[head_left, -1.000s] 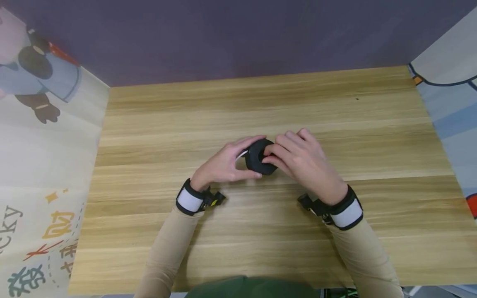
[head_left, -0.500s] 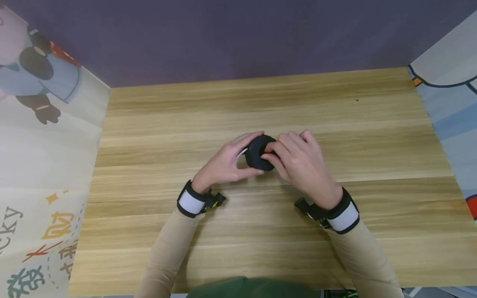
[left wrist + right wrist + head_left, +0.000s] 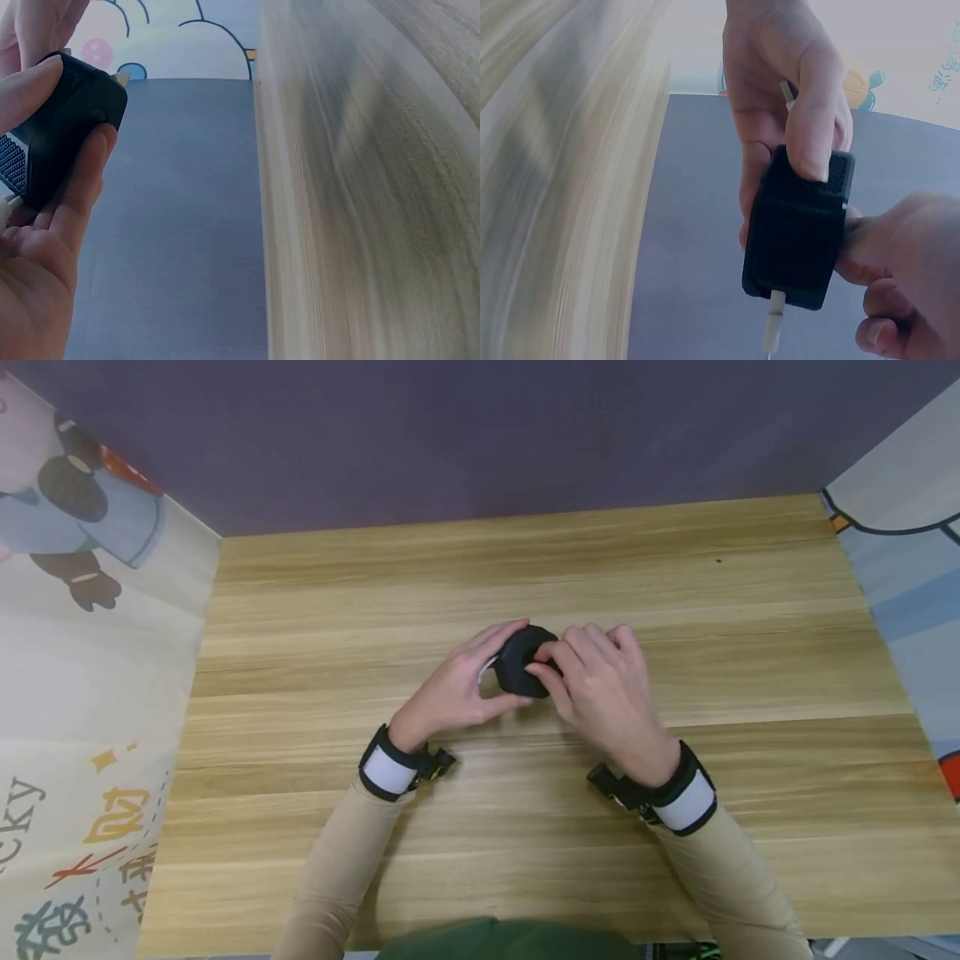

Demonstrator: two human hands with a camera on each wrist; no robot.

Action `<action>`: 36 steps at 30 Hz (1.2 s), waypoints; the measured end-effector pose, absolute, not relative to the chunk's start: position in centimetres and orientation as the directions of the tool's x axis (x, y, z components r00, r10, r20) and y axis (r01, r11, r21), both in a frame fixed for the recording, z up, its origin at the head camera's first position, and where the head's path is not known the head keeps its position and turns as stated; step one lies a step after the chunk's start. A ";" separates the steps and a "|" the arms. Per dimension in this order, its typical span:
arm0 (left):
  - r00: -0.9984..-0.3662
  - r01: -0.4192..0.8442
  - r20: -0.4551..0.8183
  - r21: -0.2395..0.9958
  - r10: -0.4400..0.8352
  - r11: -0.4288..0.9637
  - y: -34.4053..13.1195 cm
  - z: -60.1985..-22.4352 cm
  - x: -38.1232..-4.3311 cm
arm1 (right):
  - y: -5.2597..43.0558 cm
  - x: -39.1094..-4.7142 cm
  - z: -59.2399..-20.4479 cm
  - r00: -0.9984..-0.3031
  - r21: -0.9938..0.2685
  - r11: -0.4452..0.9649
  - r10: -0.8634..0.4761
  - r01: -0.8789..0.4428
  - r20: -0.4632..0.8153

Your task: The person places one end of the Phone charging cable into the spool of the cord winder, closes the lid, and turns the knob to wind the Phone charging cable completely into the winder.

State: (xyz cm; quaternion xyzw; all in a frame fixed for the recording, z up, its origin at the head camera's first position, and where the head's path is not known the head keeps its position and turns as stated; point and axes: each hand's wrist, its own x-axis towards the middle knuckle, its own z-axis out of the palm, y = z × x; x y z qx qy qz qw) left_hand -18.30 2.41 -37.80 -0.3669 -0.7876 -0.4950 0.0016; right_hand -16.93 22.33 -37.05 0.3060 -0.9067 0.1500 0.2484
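My left hand point(image 3: 468, 681) holds a chunky black device point(image 3: 517, 664) with rounded corners, thumb on one side and fingers on the other. In the head view a dark hollow shows in its face. My right hand point(image 3: 603, 681) has curled fingers, with thumb and index fingertip at that hollow; exactly what they pinch there is hidden. A white cable plug point(image 3: 775, 307) sits in one side of the device in the right wrist view. A second plug point(image 3: 787, 93), with a metal tip, shows against the left palm. One textured panel point(image 3: 13, 165) appears in the left wrist view.
Both hands are over a wood-grain table point(image 3: 337, 593). A dark purple-grey panel point(image 3: 480, 435) borders its far edge, and printed walls point(image 3: 90, 677) stand at both sides. A tiny dark speck point(image 3: 718, 560) lies at the far right.
Both hands and the black device have shifted slightly away from the body. My right wrist has swung a little to the left and nearer the body, its fingertips staying at the hollow.
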 end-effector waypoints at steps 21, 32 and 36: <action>-0.712 0.641 0.426 0.720 0.558 0.268 2.3 -41.4 -19.5 | 21.8 -16.7 -37.2 -0.724 -0.124 0.807 -0.435 -0.577 0.535; -0.732 0.616 0.368 0.716 0.573 0.327 1.4 -41.7 -19.9 | 21.7 -17.2 -37.9 -0.729 -0.127 0.784 -0.488 -0.608 0.480; -0.737 0.612 0.341 0.704 0.584 0.361 1.2 -42.2 -20.3 | 21.6 -17.5 -38.5 -0.728 -0.126 0.778 -0.499 -0.616 0.470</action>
